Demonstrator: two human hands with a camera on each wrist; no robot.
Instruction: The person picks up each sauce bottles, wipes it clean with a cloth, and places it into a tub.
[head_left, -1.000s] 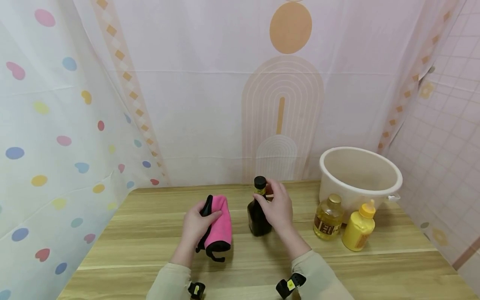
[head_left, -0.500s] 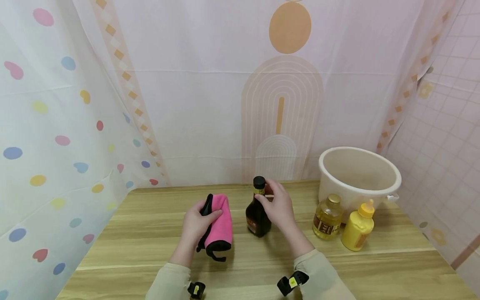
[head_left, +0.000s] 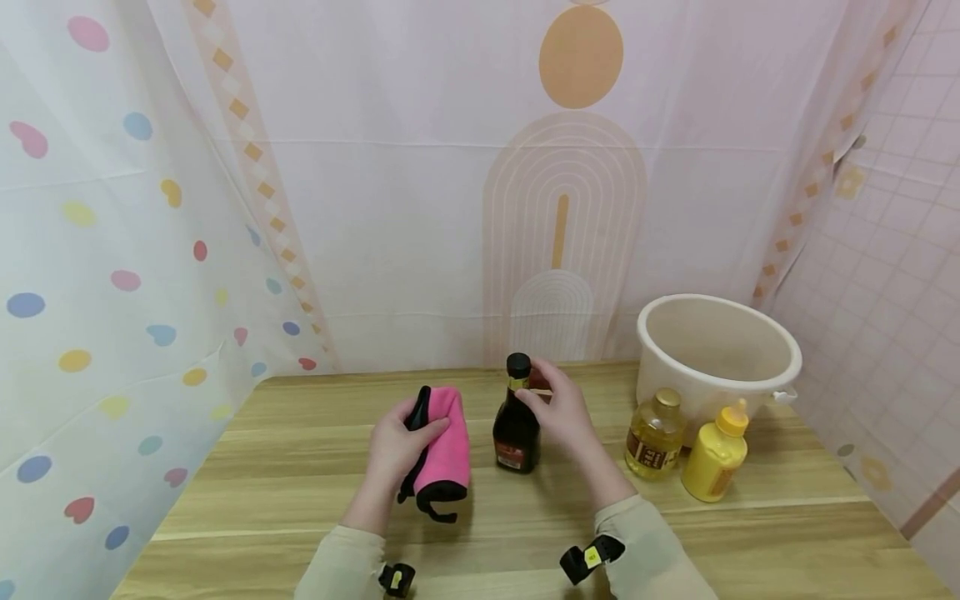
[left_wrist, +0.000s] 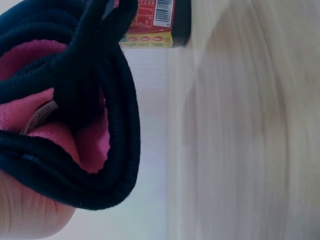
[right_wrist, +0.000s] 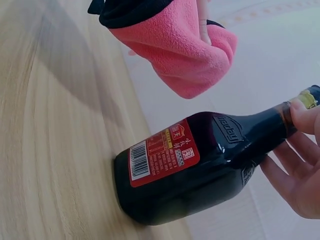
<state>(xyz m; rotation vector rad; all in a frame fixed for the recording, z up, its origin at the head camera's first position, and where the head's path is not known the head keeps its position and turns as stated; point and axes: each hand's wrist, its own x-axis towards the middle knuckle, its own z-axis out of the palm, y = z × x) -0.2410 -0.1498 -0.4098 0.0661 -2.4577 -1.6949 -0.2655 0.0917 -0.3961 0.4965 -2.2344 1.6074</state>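
Note:
A dark soy sauce bottle (head_left: 516, 437) with a black cap stands upright mid-table. My right hand (head_left: 564, 408) grips its neck between thumb and fingers. The red label with a barcode shows on the bottle (right_wrist: 175, 165) in the right wrist view. To its left, my left hand (head_left: 397, 443) pinches a folded pink cloth with black edging (head_left: 448, 442), thumb on the near face. A black loop dangles from the lower end. Seen from the left wrist, the cloth (left_wrist: 95, 152) is rolled into layers with a small pale tag inside; most of the left hand is hidden there.
Right of the hands, a bottle of yellow oil (head_left: 656, 442) and a yellow squeeze bottle (head_left: 716, 462) stand before a white bucket (head_left: 652, 367). Behind the wooden table (head_left: 247, 467) hangs a patterned curtain (head_left: 405, 208).
In the right hand the bottle has turned, bringing its red label round to the front. The left hand with the cloth has shifted slightly to the right.

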